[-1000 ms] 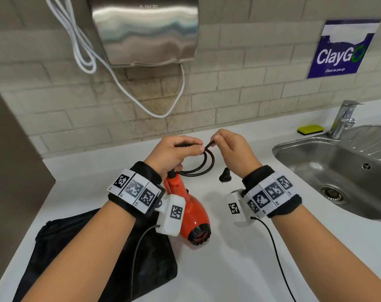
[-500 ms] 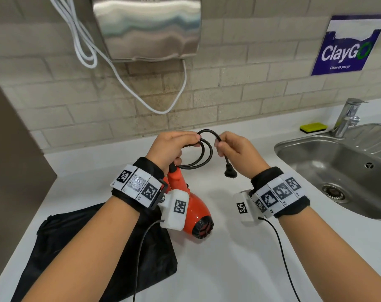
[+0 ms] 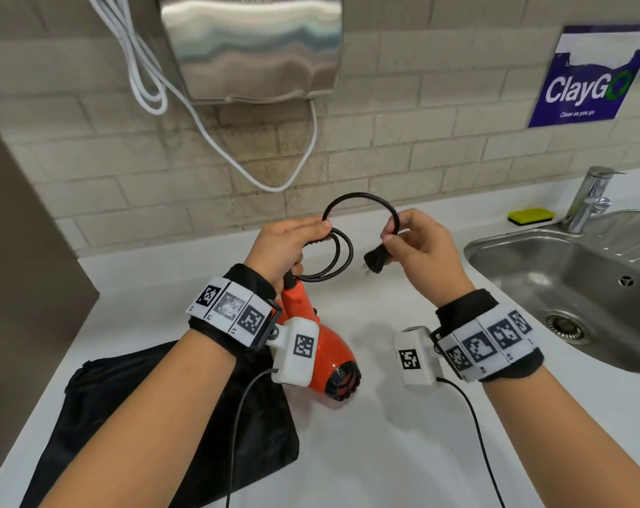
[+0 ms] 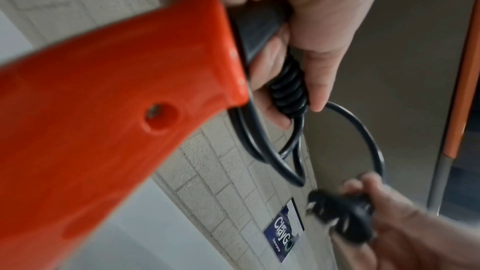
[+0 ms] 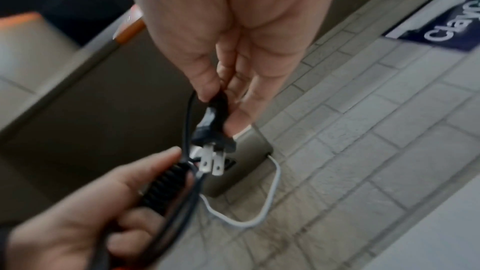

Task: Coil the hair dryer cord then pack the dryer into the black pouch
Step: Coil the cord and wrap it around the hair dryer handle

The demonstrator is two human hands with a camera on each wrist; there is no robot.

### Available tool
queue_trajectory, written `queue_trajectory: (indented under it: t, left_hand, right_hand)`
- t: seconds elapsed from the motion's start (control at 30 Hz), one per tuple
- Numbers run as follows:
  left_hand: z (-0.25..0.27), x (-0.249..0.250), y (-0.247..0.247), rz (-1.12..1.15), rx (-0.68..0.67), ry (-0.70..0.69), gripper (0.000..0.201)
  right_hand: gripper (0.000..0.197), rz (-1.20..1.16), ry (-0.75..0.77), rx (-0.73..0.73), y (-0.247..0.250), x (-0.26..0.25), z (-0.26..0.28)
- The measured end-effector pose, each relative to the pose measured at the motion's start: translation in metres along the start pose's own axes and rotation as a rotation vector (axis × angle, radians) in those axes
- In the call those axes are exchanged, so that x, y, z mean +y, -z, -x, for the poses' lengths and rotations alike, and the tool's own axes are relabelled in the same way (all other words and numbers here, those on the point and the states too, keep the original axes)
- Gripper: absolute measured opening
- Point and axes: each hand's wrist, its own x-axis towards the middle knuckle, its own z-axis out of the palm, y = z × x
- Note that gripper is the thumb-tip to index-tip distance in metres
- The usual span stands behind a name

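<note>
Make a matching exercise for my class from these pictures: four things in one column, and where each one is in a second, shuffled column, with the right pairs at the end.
Things
1. plug
2. black pouch
3. yellow sponge
4. coiled cord

Places
A. flat on the counter, under the left forearm
B. gathered in the left hand, above the orange dryer
C. pinched in the right hand
D. beside the tap, at the wall

Pairs: 1-C, 2-A, 3-D, 4-B

The black pouch is partly hidden under the left forearm; the hair dryer is blurred, cut off at left.
</note>
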Motion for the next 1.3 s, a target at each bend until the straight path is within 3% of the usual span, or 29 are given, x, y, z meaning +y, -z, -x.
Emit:
queue_trajectory:
  t: [0.17,0.37,0.47,0.57,0.63,0.77,0.97,1.13,1.3]
  left_hand:
    - [0.003,0.000,-0.007,-0.021,-0.047,-0.024,0.006]
    - [0.006,0.000,-0.010,-0.040,-0.116,-0.027,0.007]
    - [0.007,0.001,-0.007,-0.045,-0.159,-0.032,0.007]
    - [0.010,0.000,-0.006,-0.094,-0.247,-0.058,0.020]
    - [0.011,0.001,-0.007,-0.128,-0.285,-0.074,0.027]
    - [0.010,0.001,-0.006,-0.100,-0.260,-0.063,0.015]
    - [0.003,-0.002,0.001,0.004,-0.173,-0.051,0.008]
    - [0.004,-0.004,0.000,0.015,-0.133,-0.032,0.009]
    - [0.006,-0.003,-0.001,-0.023,-0.166,-0.043,0.009]
  right_hand:
    - [0.026,-0.281,-0.011,-0.103,-0.010,-0.016,0.006]
    - [0.026,0.146,0.079,0.042,-0.036,0.003,0.012]
    - [0.032,0.185,0.154,0.109,-0.047,0.009,0.012]
    - [0.039,0.153,0.166,0.141,-0.053,0.010,0.005]
    - [0.036,0.094,0.139,0.083,-0.055,0.010,0.001]
    - [0.045,0.069,0.124,-0.079,-0.055,0.013,0.001]
    - [0.004,0.115,0.153,-0.225,-0.042,0.034,0.015]
    - [0.026,0.194,0.008,-0.219,-0.034,0.065,0.022]
    - [0.028,0.148,-0.134,-0.258,-0.032,0.068,0.022]
